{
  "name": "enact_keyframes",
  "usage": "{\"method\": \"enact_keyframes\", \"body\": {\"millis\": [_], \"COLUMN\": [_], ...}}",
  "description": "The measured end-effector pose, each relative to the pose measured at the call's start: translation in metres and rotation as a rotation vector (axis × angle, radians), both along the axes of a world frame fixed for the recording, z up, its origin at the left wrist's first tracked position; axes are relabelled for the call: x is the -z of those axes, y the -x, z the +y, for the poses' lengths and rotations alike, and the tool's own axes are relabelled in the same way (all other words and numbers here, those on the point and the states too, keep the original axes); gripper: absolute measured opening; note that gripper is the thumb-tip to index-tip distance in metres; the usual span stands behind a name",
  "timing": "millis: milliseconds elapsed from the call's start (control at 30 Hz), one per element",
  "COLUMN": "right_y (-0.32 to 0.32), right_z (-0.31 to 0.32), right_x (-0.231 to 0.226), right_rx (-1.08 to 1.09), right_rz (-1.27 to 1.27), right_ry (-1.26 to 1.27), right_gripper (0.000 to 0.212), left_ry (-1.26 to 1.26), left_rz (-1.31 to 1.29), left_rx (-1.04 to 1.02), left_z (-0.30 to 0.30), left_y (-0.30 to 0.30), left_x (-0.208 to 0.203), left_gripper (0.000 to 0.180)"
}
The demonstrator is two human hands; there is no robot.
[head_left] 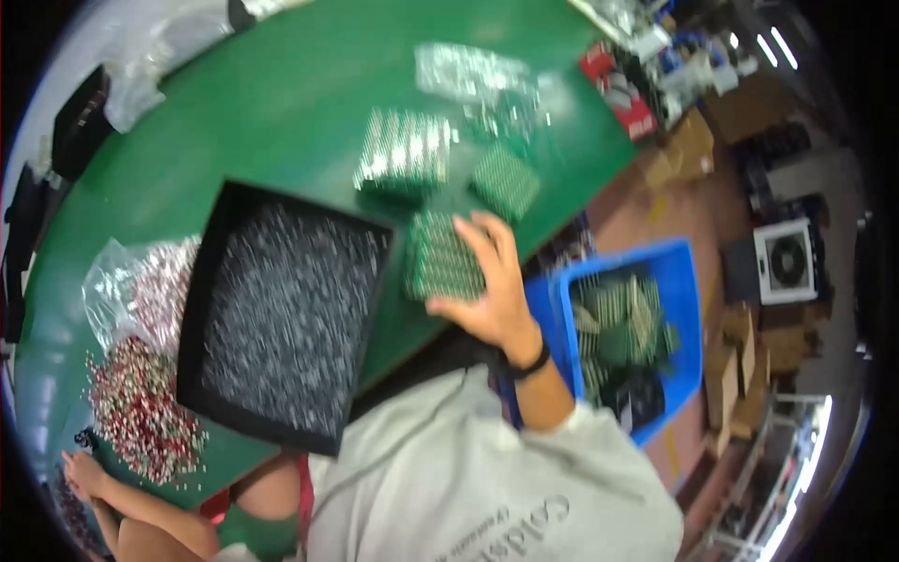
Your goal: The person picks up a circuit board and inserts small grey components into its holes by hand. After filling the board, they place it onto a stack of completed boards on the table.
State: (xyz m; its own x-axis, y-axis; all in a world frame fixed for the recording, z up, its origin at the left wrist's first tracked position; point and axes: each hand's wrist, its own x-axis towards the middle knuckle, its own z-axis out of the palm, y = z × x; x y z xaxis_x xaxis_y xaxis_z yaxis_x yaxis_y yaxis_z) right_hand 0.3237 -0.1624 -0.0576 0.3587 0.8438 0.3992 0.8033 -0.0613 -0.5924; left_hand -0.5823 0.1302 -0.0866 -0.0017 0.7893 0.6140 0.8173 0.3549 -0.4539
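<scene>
Just to the left of your right hand (492,290) sits a black tray (220,281), tilted on the green table (281,103), its floor covered with a dense scatter of small silvery parts (too blurred to tell their kind). To the right of that hand and below the table edge, a blue bin (684,281) holds a loose heap of green circuit boards, some lying flat, some on edge. Beyond your fingertips lie two more stacks of green boards (405,155) and a clear plastic bag (468,75), near each other but well apart from your hand.

Your right hand lies flat, fingers spread wide, palm down on a stack of green boards (438,260) that sits just beside the tray's right rim; it presses on the stack's right part rather than gripping it. A dark band circles that wrist.

Your left hand (82,473) is far off at the lower left, touching a pile of red and pale small parts (140,412); how far it is open you cannot tell.
</scene>
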Motion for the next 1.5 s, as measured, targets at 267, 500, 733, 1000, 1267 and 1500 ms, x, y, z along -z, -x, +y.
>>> {"method": "enact_keyframes", "body": {"millis": [267, 500, 733, 1000, 1267, 1500], "right_y": [-0.006, -0.002, 0.001, -0.001, -0.006, -0.019], "right_z": [0.002, 0.010, 0.005, 0.010, 0.005, 0.001], "right_x": [0.007, -0.003, 0.008, -0.007, -0.002, 0.016], "right_rx": [0.080, 0.021, 0.020, 0.002, 0.011, 0.064], "right_rz": [-0.045, 0.027, 0.044, -0.047, -0.078, -0.031], "right_ry": [-0.133, -0.140, 0.008, 0.054, 0.042, -0.026], "right_gripper": [0.105, 0.099, 0.098, 0.093, 0.093, 0.094], "left_ry": [0.023, 0.039, 0.041, 0.077, 0.151, 0.056], "left_rz": [-0.070, -0.050, -0.066, -0.043, -0.062, -0.001], "left_rx": [0.017, 0.020, 0.024, 0.070, 0.111, 0.055], "left_z": [-0.001, -0.010, -0.010, 0.012, 0.007, -0.008], "left_y": [-0.007, -0.003, -0.007, -0.014, -0.021, -0.063], "left_x": [0.024, -0.002, 0.025, -0.004, -0.013, 0.000], "left_gripper": [0.033, 0.032, 0.032, 0.031, 0.031, 0.035]}}
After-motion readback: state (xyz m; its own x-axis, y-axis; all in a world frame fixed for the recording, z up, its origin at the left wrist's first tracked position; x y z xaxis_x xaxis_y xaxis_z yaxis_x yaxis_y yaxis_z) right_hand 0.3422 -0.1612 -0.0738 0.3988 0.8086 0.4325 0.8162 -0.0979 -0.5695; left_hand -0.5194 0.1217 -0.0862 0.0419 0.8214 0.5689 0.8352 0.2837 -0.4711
